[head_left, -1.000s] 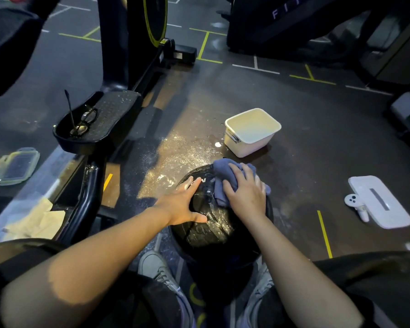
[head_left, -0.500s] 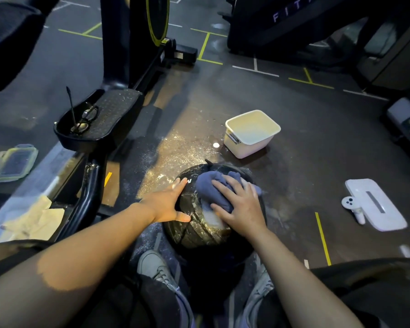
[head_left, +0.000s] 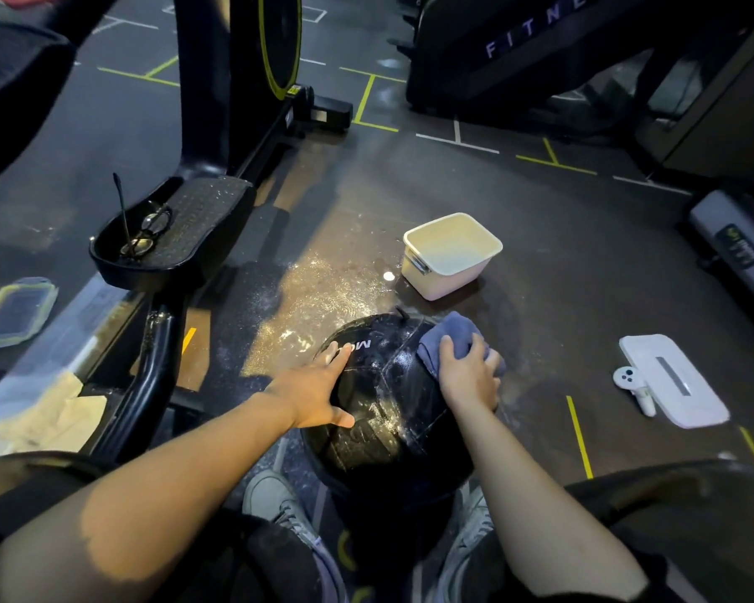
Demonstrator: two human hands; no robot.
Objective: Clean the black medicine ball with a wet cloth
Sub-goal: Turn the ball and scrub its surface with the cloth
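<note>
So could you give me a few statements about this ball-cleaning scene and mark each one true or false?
1. The right hand presses a blue cloth against the black medicine ball. True.
2. The left hand holds a second cloth. False: it rests flat on the ball, fingers spread, holding nothing.
3. A white tub sits on the floor beyond the ball. True.
4. A pair of glasses lies inside the tub. False: the glasses lie on the black pedal of the gym machine to the left.
5. The ball sits on a table. False: it is low, between the person's shoes.
</note>
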